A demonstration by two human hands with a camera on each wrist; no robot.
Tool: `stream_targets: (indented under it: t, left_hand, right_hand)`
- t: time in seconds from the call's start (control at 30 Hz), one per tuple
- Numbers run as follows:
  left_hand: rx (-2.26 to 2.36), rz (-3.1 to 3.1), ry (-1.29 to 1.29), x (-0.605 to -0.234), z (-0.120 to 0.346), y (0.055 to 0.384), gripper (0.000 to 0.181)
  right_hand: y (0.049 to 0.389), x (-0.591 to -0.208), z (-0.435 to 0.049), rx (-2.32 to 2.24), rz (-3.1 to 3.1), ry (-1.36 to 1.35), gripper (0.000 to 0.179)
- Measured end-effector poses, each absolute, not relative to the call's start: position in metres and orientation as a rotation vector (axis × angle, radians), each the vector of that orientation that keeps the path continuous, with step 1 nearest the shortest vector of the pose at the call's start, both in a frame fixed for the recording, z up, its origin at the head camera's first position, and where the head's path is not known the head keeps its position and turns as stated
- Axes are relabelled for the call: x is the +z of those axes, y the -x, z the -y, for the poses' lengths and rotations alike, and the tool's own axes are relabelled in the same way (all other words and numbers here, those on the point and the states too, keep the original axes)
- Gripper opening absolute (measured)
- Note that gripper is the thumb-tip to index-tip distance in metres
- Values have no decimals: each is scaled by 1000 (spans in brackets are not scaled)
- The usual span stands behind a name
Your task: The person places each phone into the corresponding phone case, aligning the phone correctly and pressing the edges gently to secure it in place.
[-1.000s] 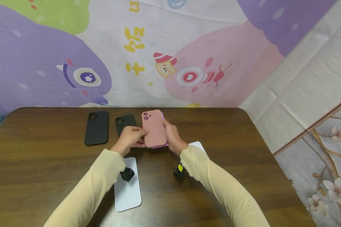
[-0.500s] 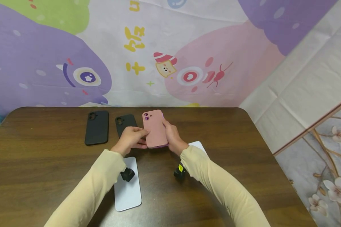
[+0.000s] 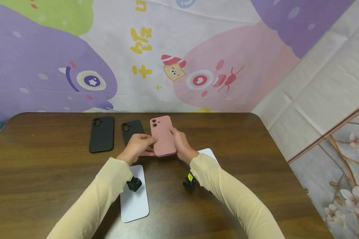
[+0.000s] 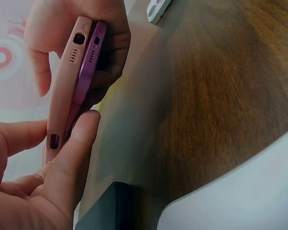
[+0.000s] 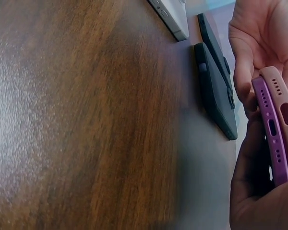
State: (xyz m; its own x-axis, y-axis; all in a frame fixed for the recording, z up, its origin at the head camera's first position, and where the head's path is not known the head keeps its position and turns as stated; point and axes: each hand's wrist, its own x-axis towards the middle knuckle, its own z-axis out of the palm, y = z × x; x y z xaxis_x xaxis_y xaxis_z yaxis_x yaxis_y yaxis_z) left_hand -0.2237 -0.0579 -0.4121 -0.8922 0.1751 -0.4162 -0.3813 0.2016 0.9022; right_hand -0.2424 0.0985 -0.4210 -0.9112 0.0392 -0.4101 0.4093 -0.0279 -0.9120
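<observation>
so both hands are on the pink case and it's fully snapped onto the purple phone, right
Not fully: the right wrist view shows the purple phone outside the pink case at the port end. Left hand and right hand are on it.

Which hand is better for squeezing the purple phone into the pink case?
Probably the right hand: its fingers curl behind the purple phone, its thumb over the pink case. The left hand just pinches the opposite edge.
</observation>
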Motion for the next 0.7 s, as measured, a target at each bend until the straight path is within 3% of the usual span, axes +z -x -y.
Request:
stream_targets:
  t: [0.7]
  left_hand:
    - [1828, -1971, 201, -414, 54, 223, 40]
  right_hand:
    - [244, -422, -104, -1880, -2104, -328, 42]
